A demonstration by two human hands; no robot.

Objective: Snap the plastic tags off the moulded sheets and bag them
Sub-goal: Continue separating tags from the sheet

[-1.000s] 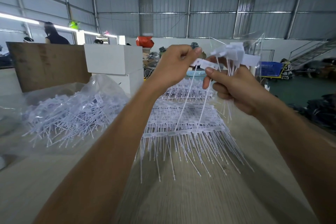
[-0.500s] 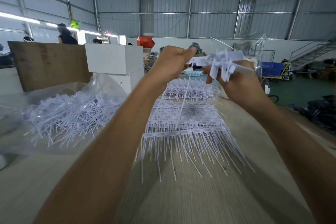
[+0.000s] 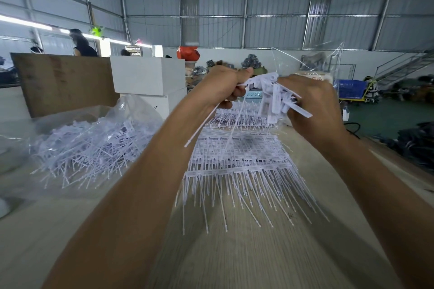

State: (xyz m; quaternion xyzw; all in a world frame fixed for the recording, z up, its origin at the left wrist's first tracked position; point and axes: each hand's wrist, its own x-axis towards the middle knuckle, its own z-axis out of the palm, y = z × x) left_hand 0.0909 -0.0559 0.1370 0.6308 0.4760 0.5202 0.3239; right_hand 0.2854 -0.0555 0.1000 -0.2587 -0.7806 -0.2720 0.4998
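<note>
A bunch of white moulded plastic tags with long thin tails (image 3: 273,98) is held up at chest height between both hands, above the wooden table (image 3: 234,260). The left hand (image 3: 223,88) has its fingers curled round the flat head of one tag at the bunch's left edge, thumb pressed on top, and that tag's tail hangs down and to the left. The right hand (image 3: 314,105) grips the rest of the bunch, fingers closed over the heads.

To part this tag cleanly, I judge the left hand should twist and bend the head sharply at its joint while the right hand keeps the bunch firm, rather than pulling straight, which could stretch the tail.

Below the hands lies a stack of uncut white moulded sheets (image 3: 239,162), tails fanning toward the viewer. To the left, a clear plastic bag (image 3: 131,110) lies open with a heap of loose white tags (image 3: 94,150) spilling from it. A second clear bag (image 3: 307,58) stands up behind the right hand, apparently held with the bunch. Nothing blocks the hands; the hanging tails may snag on the stack.
</note>
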